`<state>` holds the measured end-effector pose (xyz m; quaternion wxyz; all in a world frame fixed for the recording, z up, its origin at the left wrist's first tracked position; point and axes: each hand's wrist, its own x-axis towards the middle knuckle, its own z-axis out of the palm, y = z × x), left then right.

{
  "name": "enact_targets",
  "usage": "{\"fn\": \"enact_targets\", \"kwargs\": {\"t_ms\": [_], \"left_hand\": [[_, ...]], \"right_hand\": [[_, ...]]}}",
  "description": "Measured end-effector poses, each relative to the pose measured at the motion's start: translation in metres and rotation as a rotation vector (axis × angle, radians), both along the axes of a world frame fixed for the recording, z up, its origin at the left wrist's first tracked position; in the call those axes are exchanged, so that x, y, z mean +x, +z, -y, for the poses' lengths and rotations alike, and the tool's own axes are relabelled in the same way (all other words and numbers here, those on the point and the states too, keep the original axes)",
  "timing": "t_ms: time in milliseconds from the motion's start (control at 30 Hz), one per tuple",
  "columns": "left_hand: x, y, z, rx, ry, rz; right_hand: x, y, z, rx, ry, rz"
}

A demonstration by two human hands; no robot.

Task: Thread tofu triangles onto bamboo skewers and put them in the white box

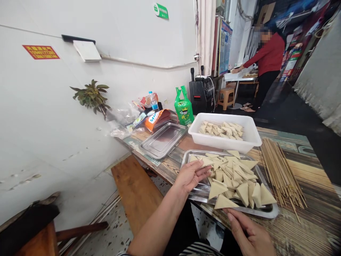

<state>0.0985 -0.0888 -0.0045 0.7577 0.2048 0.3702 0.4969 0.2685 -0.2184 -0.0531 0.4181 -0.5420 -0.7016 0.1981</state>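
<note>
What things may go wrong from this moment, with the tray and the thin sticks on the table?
1. The metal tray is heaped with pale triangular pieces, some leaning close to its rim; a bump might tip one out.
2. The near triangle by the right hand sits at the tray's near rim and could fall if nudged.
3. The thin sticks lie loose beside the tray, so a careless movement might scatter them.

Piled skewers [282,174] and metal trays [164,140] suggest an eatery
</note>
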Motion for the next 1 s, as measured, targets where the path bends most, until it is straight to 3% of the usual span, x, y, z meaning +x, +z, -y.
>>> {"fn": "enact_targets", "kwargs": {"t_ms": [267, 500, 1000], "left_hand": [[0.007, 0.003, 0.012, 0.063, -0.024, 0.002], [0.015, 0.017, 0.020, -0.037, 0.090, -0.019], [0.014, 0.007, 0.015, 0.000, 0.099, -0.009]], "right_hand": [[0.000, 0.002, 0.000, -0.007, -0.023, 0.030], [-0.006, 0.012, -0.001, 0.030, -0.011, -0.003], [-0.012, 0.008, -0.001, 0.077, -0.067, -0.117]]}}
